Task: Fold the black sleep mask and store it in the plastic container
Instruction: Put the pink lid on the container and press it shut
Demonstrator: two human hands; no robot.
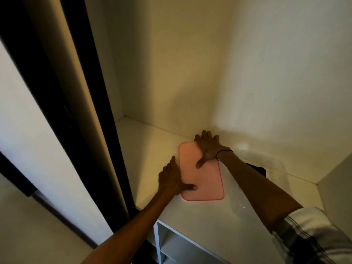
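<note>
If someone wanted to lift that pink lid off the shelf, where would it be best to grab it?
Probably by its long edges, from both sides. The pink lid lies flat and thin on the white shelf, so fingers must hook under the rim. The left hand and right hand already rest at opposite edges.

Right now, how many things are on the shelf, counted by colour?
Pink: 1, the lid under both hands
Clear: 1, the plastic container
Black: 1, the sleep mask inside the container
Total: 3

Dim, yellowish, soft, wide-angle-warped edges
</note>
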